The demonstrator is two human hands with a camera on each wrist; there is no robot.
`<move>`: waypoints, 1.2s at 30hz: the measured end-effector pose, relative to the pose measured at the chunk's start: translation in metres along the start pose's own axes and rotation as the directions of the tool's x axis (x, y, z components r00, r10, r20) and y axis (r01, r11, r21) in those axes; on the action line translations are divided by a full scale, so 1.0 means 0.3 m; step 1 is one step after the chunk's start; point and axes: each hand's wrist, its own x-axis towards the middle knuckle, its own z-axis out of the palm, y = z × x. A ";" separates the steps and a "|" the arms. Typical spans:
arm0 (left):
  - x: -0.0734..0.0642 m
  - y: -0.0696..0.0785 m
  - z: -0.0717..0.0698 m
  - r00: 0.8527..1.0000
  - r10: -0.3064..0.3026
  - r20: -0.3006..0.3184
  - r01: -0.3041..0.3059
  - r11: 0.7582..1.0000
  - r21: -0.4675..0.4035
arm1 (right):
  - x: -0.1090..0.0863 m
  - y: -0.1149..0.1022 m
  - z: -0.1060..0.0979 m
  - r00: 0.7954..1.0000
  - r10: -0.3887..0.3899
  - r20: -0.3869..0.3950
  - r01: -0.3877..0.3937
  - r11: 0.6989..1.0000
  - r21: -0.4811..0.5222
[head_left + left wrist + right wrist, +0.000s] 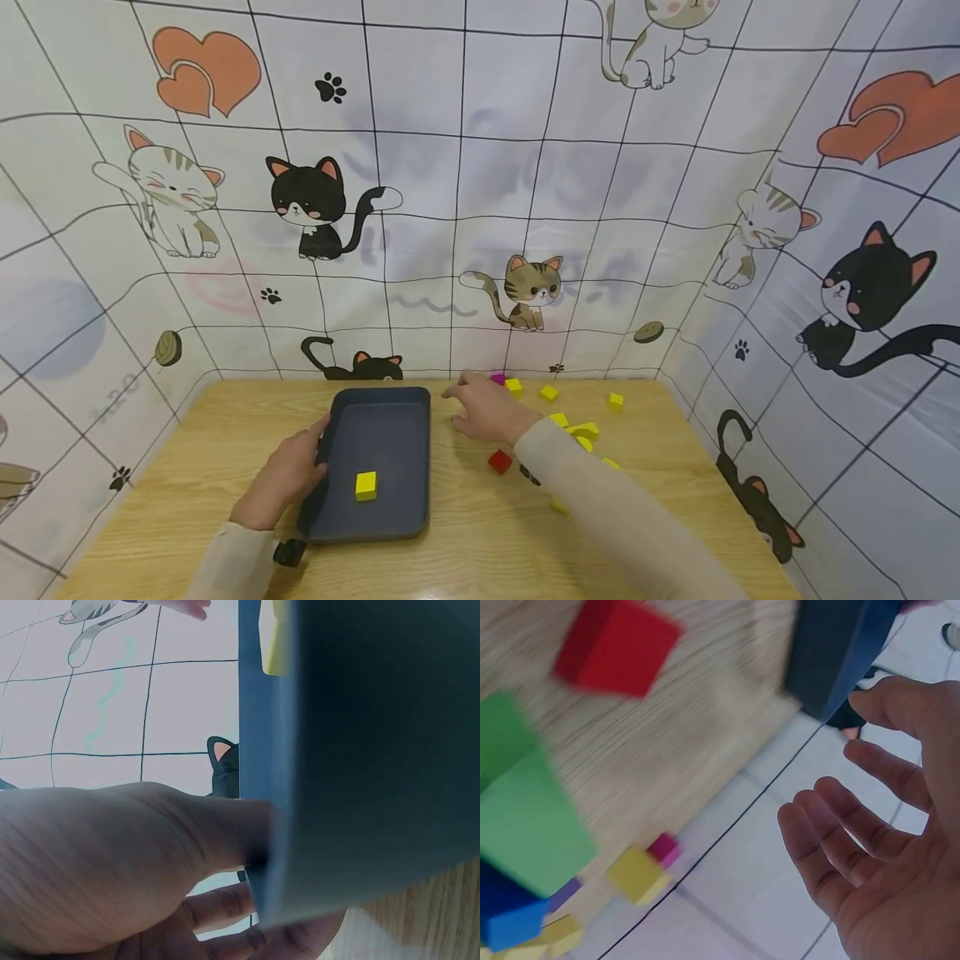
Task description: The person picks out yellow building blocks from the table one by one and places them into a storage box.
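The tray (386,433) is dark grey, its block (366,486) yellow

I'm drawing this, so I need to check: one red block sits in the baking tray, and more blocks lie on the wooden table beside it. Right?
Not quite: the single block in the baking tray is yellow, not red; the head view shows it. Other blocks do lie on the wooden table beside it.

A yellow cube (366,486) sits in the dark rectangular tray (393,437).
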 end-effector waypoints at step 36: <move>0.017 -0.047 0.046 1.000 0.025 -0.013 -0.025 0.999 -0.020 | -0.046 0.268 0.049 0.967 0.254 0.016 -0.254 0.966 0.053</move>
